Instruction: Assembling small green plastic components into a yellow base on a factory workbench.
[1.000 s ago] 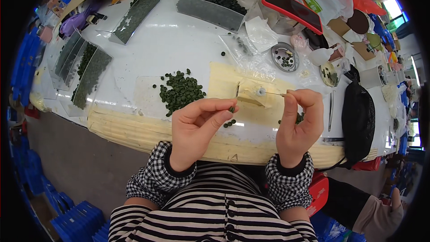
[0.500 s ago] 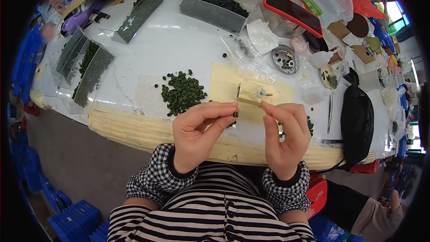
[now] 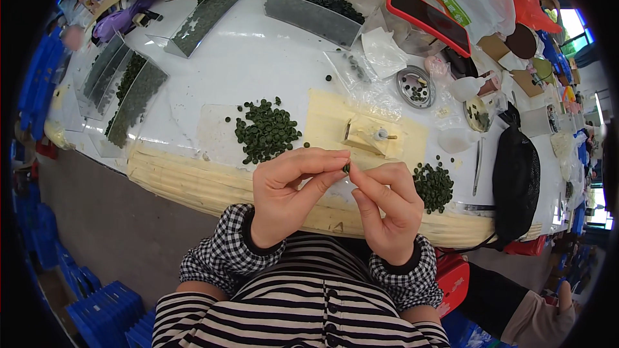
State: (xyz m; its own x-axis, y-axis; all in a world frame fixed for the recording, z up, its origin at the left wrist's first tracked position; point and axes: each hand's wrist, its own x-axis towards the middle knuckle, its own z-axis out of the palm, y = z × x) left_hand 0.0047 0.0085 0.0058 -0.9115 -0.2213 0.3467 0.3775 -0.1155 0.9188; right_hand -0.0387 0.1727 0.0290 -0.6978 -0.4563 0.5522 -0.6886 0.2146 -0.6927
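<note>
Between the thumb and index fingertip of my left hand (image 3: 284, 193) is a small dark green disc (image 3: 347, 168). My right hand (image 3: 390, 209) has its index fingertip against or right beside this disc, with the thumb apart below. Both hands are raised over the near edge of the table. Beyond them sits a block wrapped in pale yellow (image 3: 374, 136), with a small peg-like part on it. One heap of green discs (image 3: 266, 132) lies past my left hand, and a smaller heap (image 3: 433, 187) lies right of my right hand.
Clear trays of green discs stand at the left (image 3: 135, 103) and back (image 3: 314, 19). A red-cased phone (image 3: 429, 20), a round metal dish (image 3: 414, 87), tweezers (image 3: 477, 164) and a black mesh bag (image 3: 516, 167) are at the right. A padded edge (image 3: 174, 177) runs along the front.
My right hand has moved left, bringing its index fingertip up to the disc in my left fingers. The heap on the right is now uncovered. My left hand has shifted slightly right.
</note>
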